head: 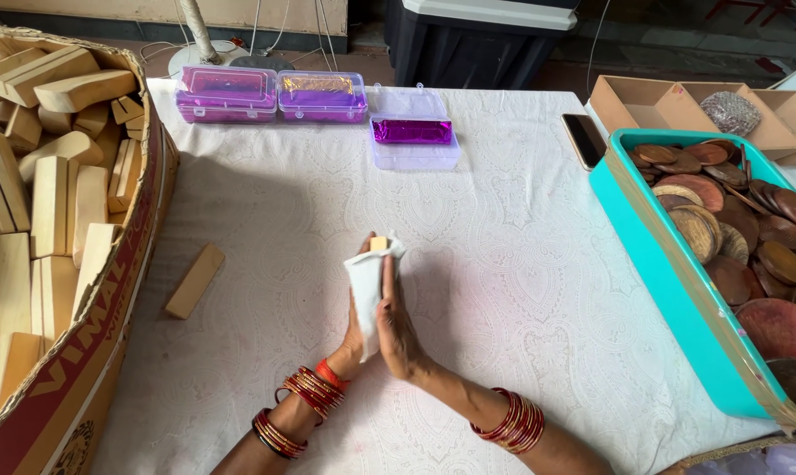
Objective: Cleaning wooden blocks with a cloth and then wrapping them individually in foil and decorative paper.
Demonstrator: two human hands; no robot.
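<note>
Two flat palms (382,308) around a cloth-wrapped (363,290) rectangular wooden block (378,244)

Left hand (355,325) and right hand (396,321) palm to palm, fingers (387,268) straight.

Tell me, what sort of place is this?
Probably a small craft or packing workshop. A cardboard box of cut wooden blocks sits on one side of the table, a teal tray of round wooden discs on the other, and the hands press a cloth-wrapped block.

Carton (107,334) left, tub (671,308) right, 3 boxes (323,97) behind, block (195,280) beside carton.
</note>
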